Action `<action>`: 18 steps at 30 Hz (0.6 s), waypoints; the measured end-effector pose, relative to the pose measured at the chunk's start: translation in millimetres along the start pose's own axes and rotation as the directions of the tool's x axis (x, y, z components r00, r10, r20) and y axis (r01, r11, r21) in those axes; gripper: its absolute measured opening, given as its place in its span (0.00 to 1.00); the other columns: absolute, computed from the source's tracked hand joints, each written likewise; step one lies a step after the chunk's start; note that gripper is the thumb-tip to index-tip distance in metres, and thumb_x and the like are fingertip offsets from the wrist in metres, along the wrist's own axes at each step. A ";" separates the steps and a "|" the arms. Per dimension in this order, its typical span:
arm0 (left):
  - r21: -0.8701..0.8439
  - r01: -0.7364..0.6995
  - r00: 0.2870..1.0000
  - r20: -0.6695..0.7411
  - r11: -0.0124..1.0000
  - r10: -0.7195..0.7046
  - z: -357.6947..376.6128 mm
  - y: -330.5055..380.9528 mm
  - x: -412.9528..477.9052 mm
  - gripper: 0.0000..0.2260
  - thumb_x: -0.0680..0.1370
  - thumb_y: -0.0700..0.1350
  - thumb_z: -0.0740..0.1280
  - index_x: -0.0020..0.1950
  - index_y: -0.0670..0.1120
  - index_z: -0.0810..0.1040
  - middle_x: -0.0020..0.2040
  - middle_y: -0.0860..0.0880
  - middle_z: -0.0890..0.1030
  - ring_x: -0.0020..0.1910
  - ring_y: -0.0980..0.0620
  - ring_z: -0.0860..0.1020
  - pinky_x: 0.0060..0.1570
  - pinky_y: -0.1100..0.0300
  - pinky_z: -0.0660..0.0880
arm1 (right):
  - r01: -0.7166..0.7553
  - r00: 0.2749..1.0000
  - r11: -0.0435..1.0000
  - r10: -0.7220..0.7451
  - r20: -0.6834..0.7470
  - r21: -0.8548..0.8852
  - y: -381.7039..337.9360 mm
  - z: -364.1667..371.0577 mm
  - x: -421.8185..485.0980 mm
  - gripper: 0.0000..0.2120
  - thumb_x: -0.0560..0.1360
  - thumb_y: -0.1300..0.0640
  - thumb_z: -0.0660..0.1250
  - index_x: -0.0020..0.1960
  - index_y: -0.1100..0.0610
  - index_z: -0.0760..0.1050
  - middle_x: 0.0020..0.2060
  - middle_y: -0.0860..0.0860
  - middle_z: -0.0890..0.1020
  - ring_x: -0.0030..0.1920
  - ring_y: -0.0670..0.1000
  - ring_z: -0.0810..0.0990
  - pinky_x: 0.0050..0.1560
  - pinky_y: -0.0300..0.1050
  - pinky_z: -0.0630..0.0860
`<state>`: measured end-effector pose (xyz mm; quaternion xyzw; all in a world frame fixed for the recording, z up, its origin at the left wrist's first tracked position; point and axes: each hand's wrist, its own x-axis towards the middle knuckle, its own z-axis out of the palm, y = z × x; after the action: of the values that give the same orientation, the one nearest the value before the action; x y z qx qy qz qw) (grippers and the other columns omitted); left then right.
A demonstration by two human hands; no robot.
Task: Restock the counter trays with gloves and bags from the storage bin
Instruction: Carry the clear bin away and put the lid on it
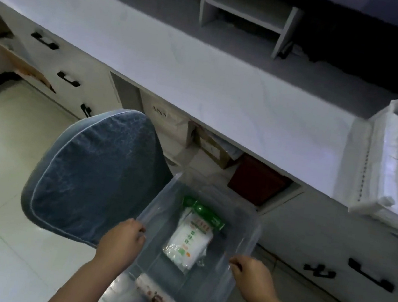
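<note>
- In front of the white counter [202, 80]: clear plastic storage bin [244, 222], left hand [121, 240] and right hand [252, 275] each with fingers clamped over a side rim.
- Inside bin: white packet with green header [190, 238].

Likely shop or office service counter, long pale worktop [202, 80], black-handled drawers [50, 60], cardboard boxes [214, 150] stowed beneath, padded blue chair [94, 170], tiled floor [0, 175].

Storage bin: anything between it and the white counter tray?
Nothing visible does: the storage bin is in front of the counter, and the white tray sits on it to the right.
</note>
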<state>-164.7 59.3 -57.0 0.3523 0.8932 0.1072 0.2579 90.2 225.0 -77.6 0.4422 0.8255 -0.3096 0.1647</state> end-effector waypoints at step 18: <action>0.130 -0.073 0.941 0.338 0.989 0.025 32.9 -32.1 97.8 0.09 0.76 0.40 0.60 0.54 0.38 0.72 0.55 0.39 0.76 0.50 0.39 0.77 0.47 0.50 0.76 | -0.618 0.652 0.503 0.757 0.037 0.604 -27.4 118.9 -13.7 0.15 0.74 0.64 0.64 0.60 0.61 0.71 0.39 0.54 0.76 0.35 0.53 0.75 0.33 0.40 0.67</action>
<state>-226.0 103.1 -134.4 0.4050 0.8324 -0.0112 0.3781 74.8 126.9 -149.7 0.7955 0.4594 -0.3933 0.0377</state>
